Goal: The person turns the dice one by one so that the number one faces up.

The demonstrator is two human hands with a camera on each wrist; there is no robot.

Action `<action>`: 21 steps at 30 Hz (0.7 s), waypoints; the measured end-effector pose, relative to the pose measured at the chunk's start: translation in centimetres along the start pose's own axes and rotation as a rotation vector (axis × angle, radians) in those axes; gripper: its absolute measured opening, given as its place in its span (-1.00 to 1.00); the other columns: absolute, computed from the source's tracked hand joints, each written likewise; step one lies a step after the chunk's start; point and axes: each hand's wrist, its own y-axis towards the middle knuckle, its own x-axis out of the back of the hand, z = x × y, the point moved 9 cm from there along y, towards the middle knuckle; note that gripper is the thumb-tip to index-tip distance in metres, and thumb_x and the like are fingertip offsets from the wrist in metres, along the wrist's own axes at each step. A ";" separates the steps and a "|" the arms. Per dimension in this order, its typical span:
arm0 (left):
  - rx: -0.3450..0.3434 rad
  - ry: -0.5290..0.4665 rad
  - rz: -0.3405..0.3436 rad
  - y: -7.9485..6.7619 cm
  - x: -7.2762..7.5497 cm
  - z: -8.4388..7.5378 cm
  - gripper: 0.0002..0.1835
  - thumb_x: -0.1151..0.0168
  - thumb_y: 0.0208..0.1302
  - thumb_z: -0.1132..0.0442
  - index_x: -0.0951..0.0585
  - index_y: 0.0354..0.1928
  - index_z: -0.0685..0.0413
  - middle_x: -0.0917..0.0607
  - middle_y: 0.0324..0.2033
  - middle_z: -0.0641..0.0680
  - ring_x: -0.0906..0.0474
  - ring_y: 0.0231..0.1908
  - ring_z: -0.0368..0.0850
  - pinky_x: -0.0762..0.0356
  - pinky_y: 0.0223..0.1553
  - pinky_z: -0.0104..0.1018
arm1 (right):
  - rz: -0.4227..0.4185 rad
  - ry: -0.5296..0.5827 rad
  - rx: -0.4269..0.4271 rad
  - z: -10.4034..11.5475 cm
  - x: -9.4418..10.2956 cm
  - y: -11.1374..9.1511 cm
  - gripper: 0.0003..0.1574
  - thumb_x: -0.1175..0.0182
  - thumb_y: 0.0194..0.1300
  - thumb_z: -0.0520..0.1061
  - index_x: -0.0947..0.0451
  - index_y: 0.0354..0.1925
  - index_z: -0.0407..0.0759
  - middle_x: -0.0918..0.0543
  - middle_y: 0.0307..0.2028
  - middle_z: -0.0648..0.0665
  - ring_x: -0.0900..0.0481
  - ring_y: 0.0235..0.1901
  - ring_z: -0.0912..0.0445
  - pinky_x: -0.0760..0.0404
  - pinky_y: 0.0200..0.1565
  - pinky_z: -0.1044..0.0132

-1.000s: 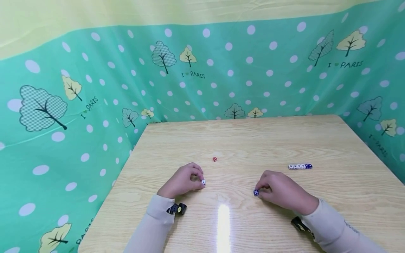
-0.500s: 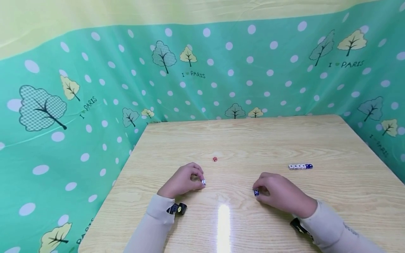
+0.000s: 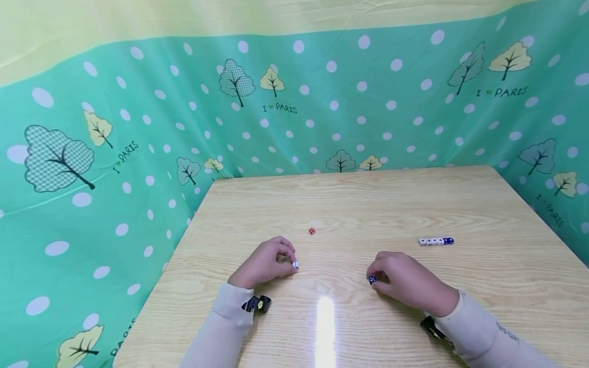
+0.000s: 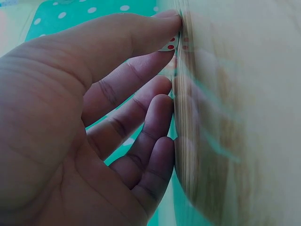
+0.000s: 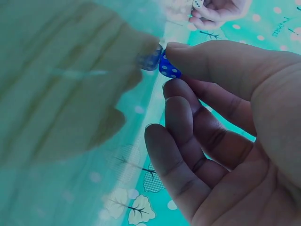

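Between thumb and index finger, my left hand (image 3: 267, 263) pinches a white die (image 3: 295, 265) at the tabletop. In the left wrist view this die (image 4: 170, 44) shows red pips, partly covered by the thumb. My right hand (image 3: 407, 281) pinches a blue die (image 3: 372, 279) with white pips, its other fingers loosely bent. The blue die (image 5: 169, 67) touches or nearly touches the table in the right wrist view. A red die (image 3: 312, 231) lies alone beyond the left hand.
Beyond the right hand, several white dice (image 3: 429, 242) stand in a straight row with blue dice (image 3: 448, 240) at its right end. The wooden table (image 3: 349, 204) is enclosed by a green dotted curtain (image 3: 276, 128) at the back and sides.
My right hand has shifted slightly left and its fingers have resettled around the blue die, which stays nearly in place. The left hand has held still with the white die.
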 end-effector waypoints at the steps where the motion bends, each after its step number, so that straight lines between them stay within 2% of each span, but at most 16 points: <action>1: 0.001 0.000 0.000 0.0 0.0 0.0 -0.82 -0.59 0.15 0.12 -0.72 -0.45 -0.28 -0.61 -0.04 -0.21 -0.52 0.04 -0.13 -0.48 0.20 -0.04 | -0.001 0.002 0.001 0.0 0.0 0.0 -0.83 -0.51 0.17 -0.18 -0.77 -0.26 0.07 -0.62 -0.35 0.21 -0.55 -0.34 0.36 -0.62 -0.27 0.40; 10: 0.003 -0.010 -0.003 -0.1 0.0 -0.2 -0.82 -0.59 0.15 0.14 -0.72 -0.46 -0.25 -0.61 -0.03 -0.19 -0.52 0.03 -0.12 -0.48 0.18 -0.04 | 0.015 0.066 -0.060 -0.7 0.2 0.0 -0.81 -0.52 0.16 -0.17 -0.76 -0.24 0.08 -0.72 -0.32 0.22 -0.59 -0.32 0.41 -0.68 -0.21 0.37; 21: -0.001 -0.017 -0.004 -0.2 0.1 -0.3 -0.82 -0.60 0.15 0.14 -0.71 -0.46 -0.24 -0.61 -0.03 -0.19 -0.52 0.03 -0.13 -0.48 0.18 -0.04 | 0.068 0.160 -0.091 -1.3 0.1 0.1 -0.79 -0.50 0.19 -0.19 -0.73 -0.27 0.13 -0.70 -0.36 0.25 -0.57 -0.36 0.42 -0.65 -0.27 0.40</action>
